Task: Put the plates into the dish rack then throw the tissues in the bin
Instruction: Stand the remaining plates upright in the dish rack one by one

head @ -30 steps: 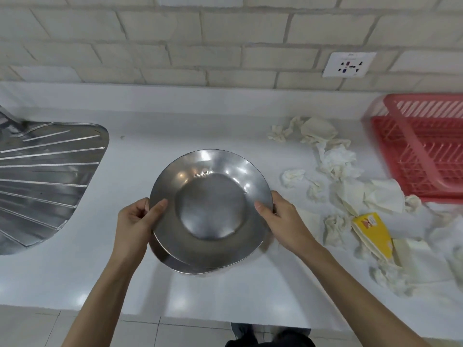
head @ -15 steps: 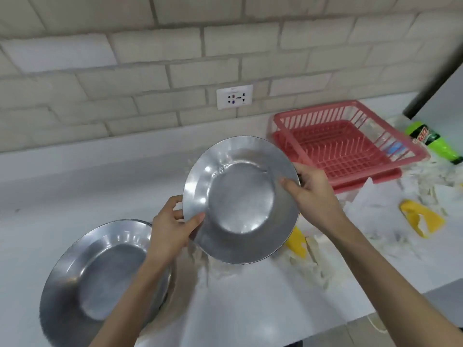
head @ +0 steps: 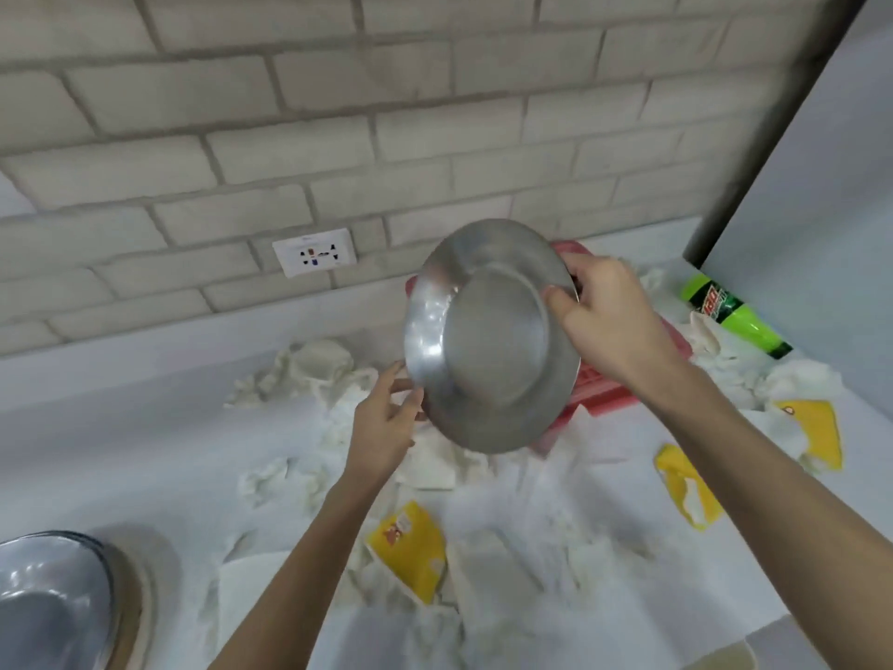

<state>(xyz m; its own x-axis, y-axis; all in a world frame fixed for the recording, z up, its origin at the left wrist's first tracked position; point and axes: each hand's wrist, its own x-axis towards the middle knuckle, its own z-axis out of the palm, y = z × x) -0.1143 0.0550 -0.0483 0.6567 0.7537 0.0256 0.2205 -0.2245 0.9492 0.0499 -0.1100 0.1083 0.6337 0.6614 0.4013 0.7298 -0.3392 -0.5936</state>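
Note:
A steel plate (head: 488,340) is held tilted on edge in the air, its underside toward me, in front of the red dish rack (head: 604,394), most of which it hides. My right hand (head: 604,321) grips the plate's upper right rim. My left hand (head: 386,423) is at the plate's lower left rim, fingers loosely extended and touching it. A second steel plate (head: 48,606) lies on the counter at the bottom left. Crumpled white tissues (head: 314,369) are strewn across the counter around and below the rack.
Yellow tissue packets (head: 410,548) (head: 688,481) (head: 816,427) lie among the tissues. A green bottle (head: 734,316) lies on its side at the right by a grey wall panel. A wall socket (head: 314,257) sits on the brick wall behind the white counter (head: 121,452).
The plate has moved up and to the right over the dish rack and tipped more upright. My left hand has loosened from a grip to a light touch. The view has swung right.

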